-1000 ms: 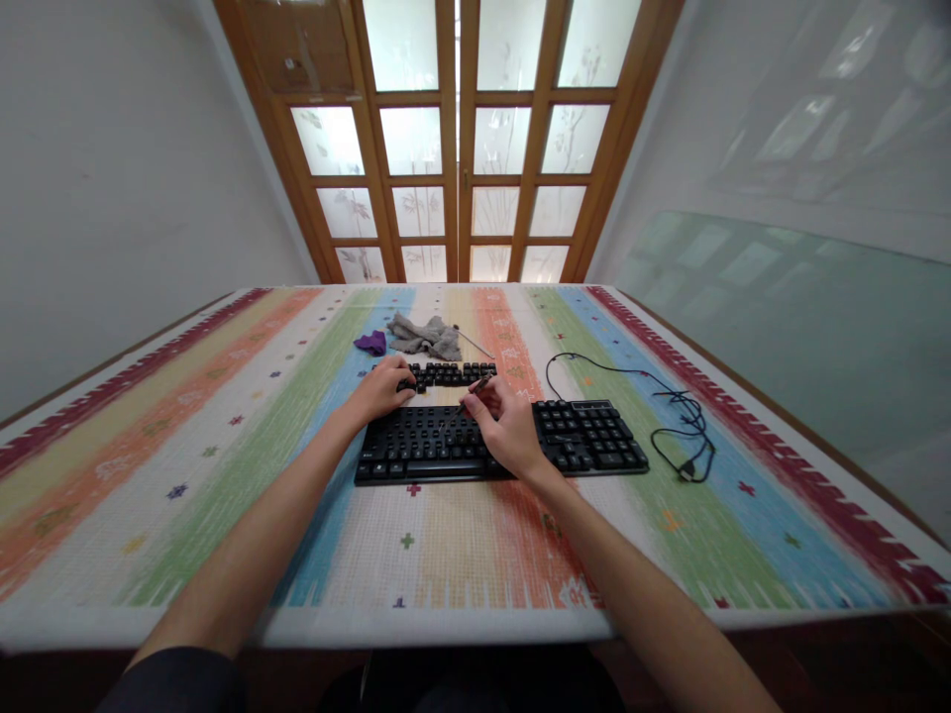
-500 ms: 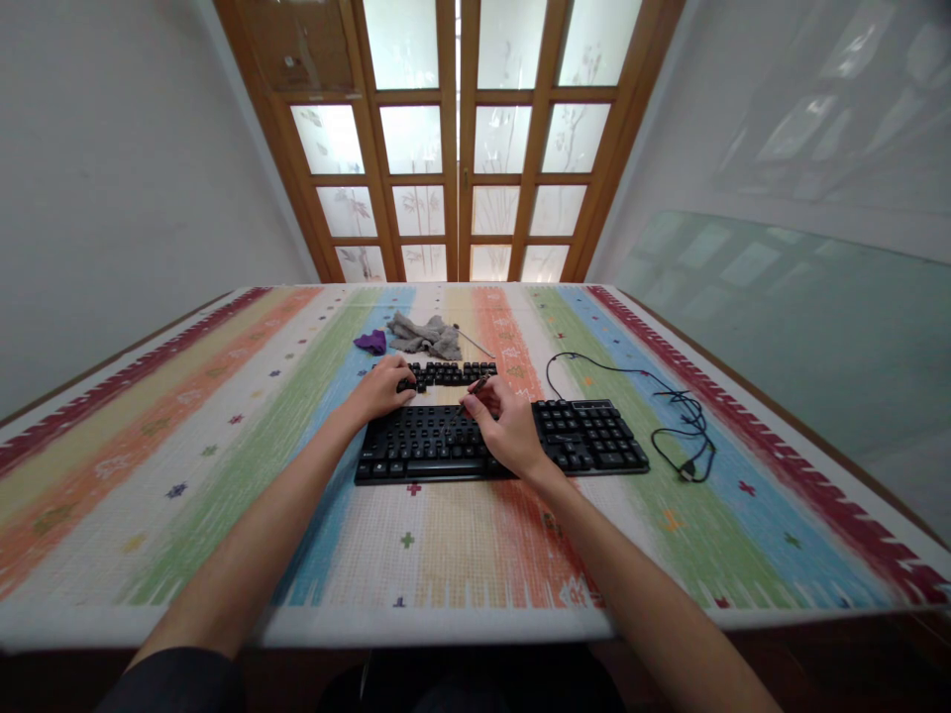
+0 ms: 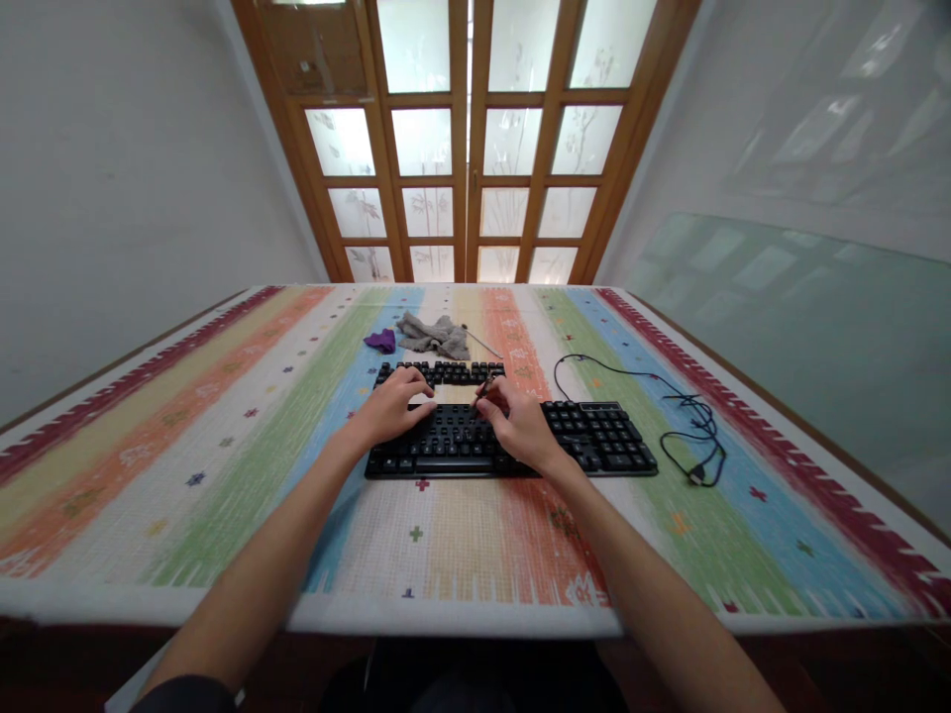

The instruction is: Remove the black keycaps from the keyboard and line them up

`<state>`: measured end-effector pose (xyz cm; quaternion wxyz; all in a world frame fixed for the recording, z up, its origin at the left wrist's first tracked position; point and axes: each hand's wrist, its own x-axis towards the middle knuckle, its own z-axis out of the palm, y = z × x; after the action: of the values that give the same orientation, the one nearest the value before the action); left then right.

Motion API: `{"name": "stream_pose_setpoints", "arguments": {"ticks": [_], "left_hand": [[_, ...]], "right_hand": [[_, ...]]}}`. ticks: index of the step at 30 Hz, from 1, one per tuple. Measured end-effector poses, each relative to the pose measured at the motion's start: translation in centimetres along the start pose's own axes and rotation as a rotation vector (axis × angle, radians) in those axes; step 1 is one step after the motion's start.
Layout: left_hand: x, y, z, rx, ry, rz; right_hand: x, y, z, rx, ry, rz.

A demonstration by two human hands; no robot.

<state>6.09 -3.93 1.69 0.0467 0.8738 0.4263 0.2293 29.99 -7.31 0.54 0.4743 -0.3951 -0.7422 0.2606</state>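
Note:
A black keyboard [image 3: 594, 451] lies on the table; its left section shows bare key sockets, while the space bar row and number pad still carry caps. Behind it, loose black keycaps [image 3: 461, 373] stand in rows. My right hand [image 3: 516, 424] pinches a thin dark stick-like tool [image 3: 482, 388], its lower end over the keyboard's upper middle; its exact kind is too small to tell. My left hand [image 3: 397, 404] rests by the keyboard's upper left edge, thumb and fingers apart, with nothing visible in it. It partly hides the nearest keycaps.
A grey cloth [image 3: 435, 337] and a small purple cloth [image 3: 380, 342] lie beyond the keycaps, with a thin rod [image 3: 482, 343] beside them. The keyboard's cable [image 3: 698, 426] is coiled on the right. A striped tablecloth [image 3: 245, 436] covers the table.
My left hand has drawn back from the loose keycaps towards the keyboard, and its fingers have spread. My right hand keeps its pinch on the tool. The whole view has shifted slightly.

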Motion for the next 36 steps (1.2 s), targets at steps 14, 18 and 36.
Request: {"name": "stream_pose_setpoints", "arguments": {"ticks": [14,18,36], "left_hand": [[-2.2,2.0,2.2,-0.177,-0.076,0.158],[-2.2,1.9,2.5,-0.157,-0.039,0.173],[-2.2,2.3,2.5,-0.189,0.041,0.150]], "right_hand": [[-0.6,-1.1,1.4,-0.082,-0.110,-0.116],[-0.4,-0.8,1.2,-0.068,-0.101,-0.122],[1.0,1.4,1.4,0.405,0.049,0.183]]}}
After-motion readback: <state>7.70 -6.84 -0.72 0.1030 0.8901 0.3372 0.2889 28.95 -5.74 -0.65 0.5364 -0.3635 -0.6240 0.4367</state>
